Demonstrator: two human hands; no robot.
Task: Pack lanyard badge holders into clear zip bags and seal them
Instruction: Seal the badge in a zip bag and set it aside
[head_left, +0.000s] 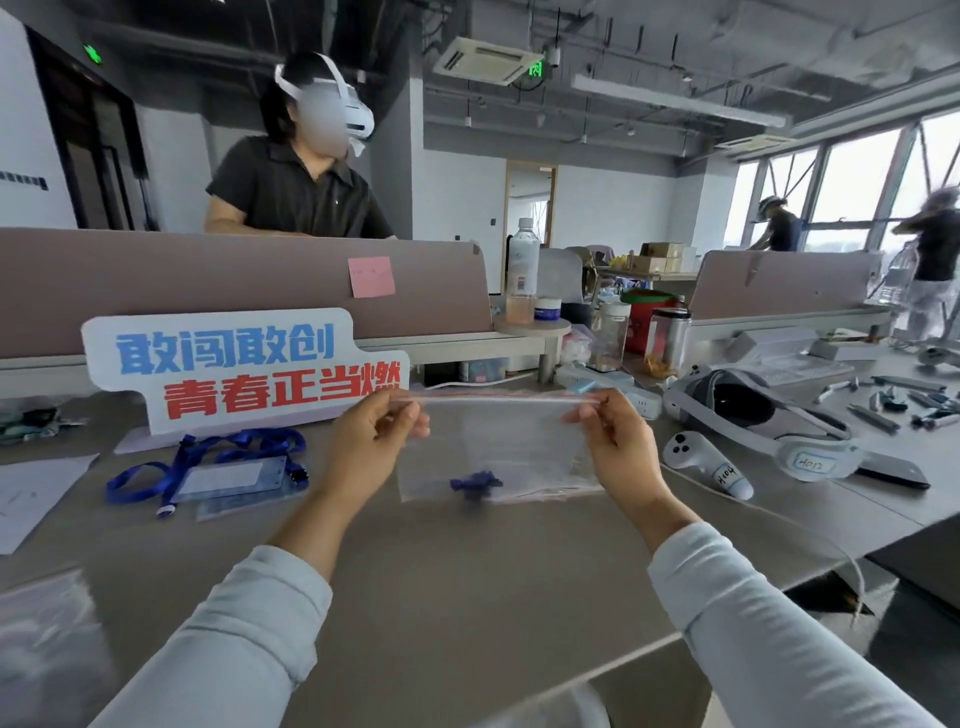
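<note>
Bag (498, 452): likely sealing step. Left hand (363, 441), right hand (618, 441) pinch ends of zip (493, 398); next, press along it. Lanyard (208, 467), nine o'clock.

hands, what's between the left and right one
Head view: the seal strip of the clear zip bag, pinched at its ends by the left hand and right hand.

A white cut-out sign (244, 369) at ten o'clock from the frame's middle reads 敢闯敢创 in blue above 青春正当燃 in red. At three o'clock, a handwritten label on the white headset (753, 410) reads H012. The white controller (706, 464) beside it bears what looks like H004.
</note>
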